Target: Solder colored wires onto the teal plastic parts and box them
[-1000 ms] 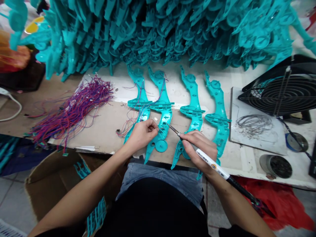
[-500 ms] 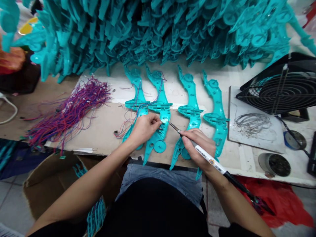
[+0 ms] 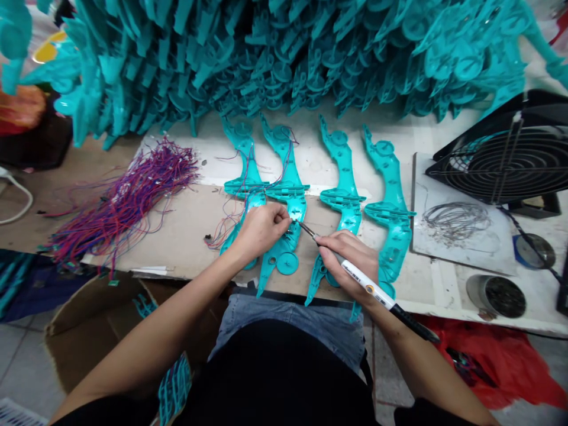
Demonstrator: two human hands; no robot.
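Note:
My right hand [image 3: 348, 254] grips a soldering iron [image 3: 360, 278] with a white and black handle. Its metal tip reaches the lower half of the second teal plastic shell [image 3: 298, 207] from the left. Just left of the tip, my left hand [image 3: 265, 228] is closed in a pinch over that shell; what the fingers pinch is too small to make out. A thin red and purple wire runs along this shell's upper half. The leftmost teal shell [image 3: 246, 168], partly hidden behind my left hand, carries loose wires. Two further shells [image 3: 346, 171] lie to the right.
Many teal shells [image 3: 266, 59] are heaped along the back. A bundle of red and purple wires [image 3: 137, 189] lies left. On the right are a black fan [image 3: 497, 160], a board with coiled solder-like wire [image 3: 457, 222] and a round tin [image 3: 497, 296]. A cardboard box [image 3: 80, 331] stands below.
The soldering iron and my right hand have moved a little left, bringing the tip closer to my left fingertips. My left hand stays almost where it was.

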